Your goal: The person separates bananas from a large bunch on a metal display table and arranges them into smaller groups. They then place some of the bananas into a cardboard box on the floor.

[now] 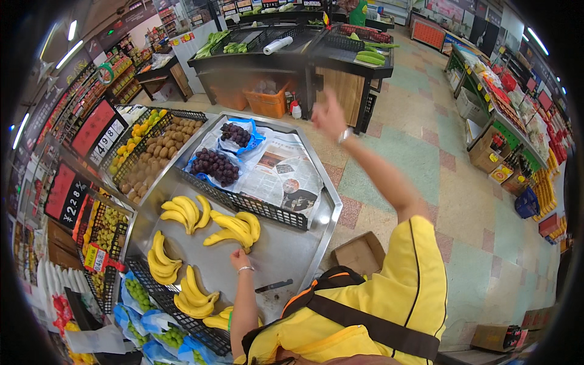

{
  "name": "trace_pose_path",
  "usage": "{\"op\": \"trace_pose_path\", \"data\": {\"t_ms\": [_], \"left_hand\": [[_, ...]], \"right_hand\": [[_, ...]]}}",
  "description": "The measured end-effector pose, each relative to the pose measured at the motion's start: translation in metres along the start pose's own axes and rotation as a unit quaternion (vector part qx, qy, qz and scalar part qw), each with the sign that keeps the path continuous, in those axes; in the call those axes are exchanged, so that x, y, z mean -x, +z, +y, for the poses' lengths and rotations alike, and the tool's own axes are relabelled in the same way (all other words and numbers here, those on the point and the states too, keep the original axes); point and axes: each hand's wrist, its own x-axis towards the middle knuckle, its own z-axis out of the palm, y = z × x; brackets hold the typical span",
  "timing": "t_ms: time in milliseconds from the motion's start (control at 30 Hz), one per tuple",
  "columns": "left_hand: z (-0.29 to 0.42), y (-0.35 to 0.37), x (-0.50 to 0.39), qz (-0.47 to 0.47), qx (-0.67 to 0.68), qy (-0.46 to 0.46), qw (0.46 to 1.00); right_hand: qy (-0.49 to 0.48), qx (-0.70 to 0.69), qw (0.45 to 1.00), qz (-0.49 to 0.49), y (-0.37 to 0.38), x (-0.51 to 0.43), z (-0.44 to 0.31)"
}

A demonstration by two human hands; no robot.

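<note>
My left hand, with a bracelet at the wrist, is curled beside the stem end of a bunch of bananas. Whether its fingers grip the stem is not clear. Other banana bunches lie spread over the metal display table. A dark-handled knife rests on the metal near my body. My right arm is stretched out past the table's right edge. Its hand is blurred in mid-air over the floor, fingers partly extended, with nothing visible in it.
Behind a black plastic divider, grapes lie on newspaper. Kiwifruit fill a crate at left. Bagged green grapes are at lower left. An open cardboard box stands on the floor. A vegetable stand is ahead.
</note>
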Motion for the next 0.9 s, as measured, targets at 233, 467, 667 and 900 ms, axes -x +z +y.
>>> {"op": "trace_pose_path", "data": {"t_ms": [233,467,667,900], "left_hand": [[-0.003,-0.002,0.032,-0.056,-0.005,-0.018,0.998],[-0.031,-0.021,0.045,-0.125,0.003,-0.054,0.991],[-0.018,-0.082,0.05,-0.025,-0.024,-0.016,0.999],[0.012,-0.144,0.049,-0.256,-0.226,-0.039,0.939]], "right_hand": [[0.052,0.128,0.984,0.112,-0.082,-0.158,-0.122],[0.064,0.044,0.996,0.031,-0.097,-0.186,-0.127],[0.016,0.045,0.984,-0.174,0.008,-0.102,-0.079],[-0.068,0.005,0.871,-0.486,0.094,0.124,-0.008]]}}
